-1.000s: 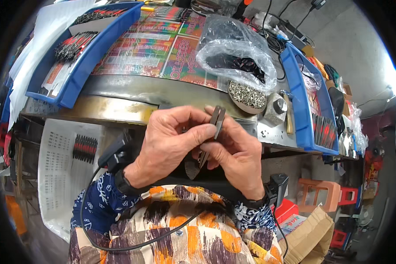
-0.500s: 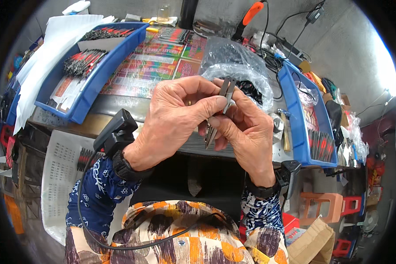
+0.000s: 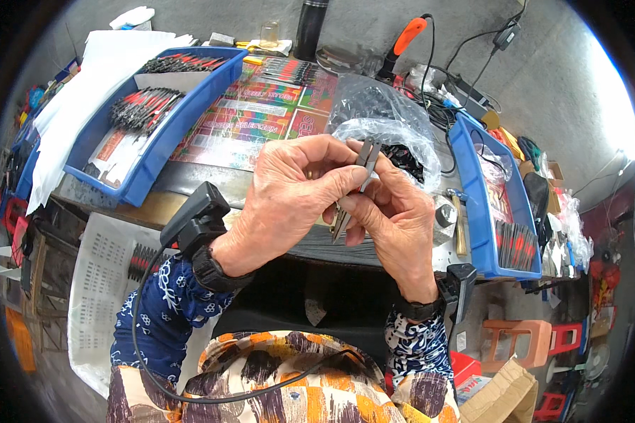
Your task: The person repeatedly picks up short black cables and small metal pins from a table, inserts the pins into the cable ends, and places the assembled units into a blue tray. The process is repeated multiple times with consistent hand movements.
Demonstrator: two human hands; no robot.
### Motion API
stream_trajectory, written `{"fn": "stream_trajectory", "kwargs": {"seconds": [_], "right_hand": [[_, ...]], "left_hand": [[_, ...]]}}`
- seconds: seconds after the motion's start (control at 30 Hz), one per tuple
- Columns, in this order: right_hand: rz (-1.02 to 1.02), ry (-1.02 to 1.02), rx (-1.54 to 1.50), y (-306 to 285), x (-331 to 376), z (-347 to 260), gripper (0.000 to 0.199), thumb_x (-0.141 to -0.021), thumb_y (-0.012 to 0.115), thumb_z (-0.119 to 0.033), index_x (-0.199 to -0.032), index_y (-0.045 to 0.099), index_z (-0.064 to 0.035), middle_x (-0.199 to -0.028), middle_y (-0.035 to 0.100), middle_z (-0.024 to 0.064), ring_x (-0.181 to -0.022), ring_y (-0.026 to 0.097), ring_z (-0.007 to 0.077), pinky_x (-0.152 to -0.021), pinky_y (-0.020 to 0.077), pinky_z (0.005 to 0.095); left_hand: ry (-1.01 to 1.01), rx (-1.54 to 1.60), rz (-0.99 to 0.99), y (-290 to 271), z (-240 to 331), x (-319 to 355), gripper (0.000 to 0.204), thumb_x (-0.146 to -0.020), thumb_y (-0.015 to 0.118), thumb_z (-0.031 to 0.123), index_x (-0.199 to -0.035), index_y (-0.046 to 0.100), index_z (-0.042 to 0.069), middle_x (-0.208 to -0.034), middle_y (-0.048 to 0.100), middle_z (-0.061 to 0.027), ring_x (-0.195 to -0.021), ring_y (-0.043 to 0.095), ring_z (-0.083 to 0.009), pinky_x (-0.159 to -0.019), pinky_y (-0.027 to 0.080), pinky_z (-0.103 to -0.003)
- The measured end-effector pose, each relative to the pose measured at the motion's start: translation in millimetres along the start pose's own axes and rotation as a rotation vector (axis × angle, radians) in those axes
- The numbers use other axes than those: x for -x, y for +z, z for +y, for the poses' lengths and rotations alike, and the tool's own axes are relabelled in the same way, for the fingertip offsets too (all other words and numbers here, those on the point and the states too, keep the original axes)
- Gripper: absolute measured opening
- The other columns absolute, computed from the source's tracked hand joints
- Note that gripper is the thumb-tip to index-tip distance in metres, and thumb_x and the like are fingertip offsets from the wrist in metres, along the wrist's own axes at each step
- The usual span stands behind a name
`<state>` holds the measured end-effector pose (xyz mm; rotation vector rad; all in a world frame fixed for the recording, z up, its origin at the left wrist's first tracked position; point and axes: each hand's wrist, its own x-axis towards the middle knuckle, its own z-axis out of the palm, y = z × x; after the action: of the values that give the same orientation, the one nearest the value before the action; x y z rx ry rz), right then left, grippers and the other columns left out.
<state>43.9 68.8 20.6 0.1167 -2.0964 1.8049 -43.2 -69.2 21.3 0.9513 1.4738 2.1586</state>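
Both hands are raised over the near edge of the workbench, closed around one slim dark-grey metal piece point(image 3: 368, 152). Two narrow parallel bars show at its upper end, and its lower end tapers to a point below the fingers; its exact kind is unclear. My left hand point(image 3: 279, 197) pinches the upper part between thumb and fingers. Lower down, my right hand point(image 3: 403, 229) grips it with the thumb in front. Fingers hide the piece's middle. Just behind the hands lies a clear plastic bag point(image 3: 381, 106) with black parts point(image 3: 407, 163) in its mouth.
A blue tray point(image 3: 173, 127) with bundles of black-and-red pieces point(image 3: 147, 109) stands left. Another blue tray point(image 3: 482, 236) at right holds a row of similar pieces point(image 3: 515, 247); beside it lies a wooden-handled hammer point(image 3: 461, 229). A white crate point(image 3: 95, 282) sits below left.
The view has shifted slightly, so the bench appears a little lower. Both hands keep their grip on the metal piece, with only small finger movements.
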Motion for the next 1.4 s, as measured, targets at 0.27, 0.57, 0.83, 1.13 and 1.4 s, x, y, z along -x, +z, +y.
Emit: {"fn": "stream_trajectory", "kwargs": {"seconds": [0.27, 0.57, 0.83, 1.13, 1.4], "right_hand": [[-0.007, -0.001, -0.068, 2.8, 4.0, 6.5, 0.054, -0.091, 0.067, -0.003, -0.141, 0.050, -0.0067, -0.088, 0.069, 0.0042, -0.072, 0.065, 0.0068, -0.053, 0.0476, 0.0167], [0.019, 0.008, -0.083, 3.9, 11.7, 17.1, 0.054, -0.088, 0.070, -0.002, -0.139, 0.051, -0.0023, -0.094, 0.070, 0.0053, -0.069, 0.062, 0.0066, -0.052, 0.0480, 0.0183], [-0.005, 0.141, -0.030, -5.0, 35.2, 27.5, 0.045, -0.090, 0.071, -0.009, -0.131, 0.057, 0.0015, -0.086, 0.066, 0.0022, -0.067, 0.061, 0.0053, -0.052, 0.0497, 0.0189], [0.004, 0.283, -0.097, -10.7, 48.6, 34.0, 0.011, -0.093, 0.067, -0.010, -0.099, 0.065, -0.0002, -0.077, 0.064, -0.0001, -0.064, 0.058, 0.0026, -0.051, 0.0485, 0.0177], [-0.140, 0.259, -0.254, -21.3, 50.9, 31.7, 0.017, -0.090, 0.070, -0.005, -0.105, 0.066, 0.0017, -0.087, 0.066, 0.0029, -0.069, 0.061, 0.0059, -0.057, 0.0507, 0.0186]], "left_hand": [[-0.021, 0.010, 0.001, -0.4, -4.6, 3.6, 0.013, -0.091, 0.069, 0.009, -0.100, 0.069, 0.000, -0.080, 0.068, -0.0022, -0.064, 0.059, -0.0045, -0.051, 0.047, -0.018], [-0.045, -0.065, 0.004, -1.0, -8.9, 10.0, 0.014, -0.090, 0.066, 0.005, -0.099, 0.068, -0.006, -0.085, 0.070, -0.0077, -0.071, 0.063, -0.0071, -0.059, 0.051, -0.022], [-0.268, -0.081, -0.006, -4.9, -29.8, 34.3, 0.013, -0.089, 0.069, 0.007, -0.095, 0.068, -0.004, -0.078, 0.067, -0.0031, -0.068, 0.059, -0.0034, -0.055, 0.047, -0.020], [-0.304, -0.045, -0.073, -0.6, -44.7, 60.7, 0.010, -0.089, 0.069, 0.005, -0.092, 0.067, -0.003, -0.074, 0.065, 0.0002, -0.063, 0.055, -0.0012, -0.053, 0.043, -0.019], [-0.489, 0.171, -0.260, -15.9, -44.3, 60.0, 0.009, -0.088, 0.071, 0.006, -0.092, 0.067, -0.001, -0.074, 0.066, -0.0032, -0.058, 0.054, -0.0046, -0.051, 0.042, -0.020]]}}
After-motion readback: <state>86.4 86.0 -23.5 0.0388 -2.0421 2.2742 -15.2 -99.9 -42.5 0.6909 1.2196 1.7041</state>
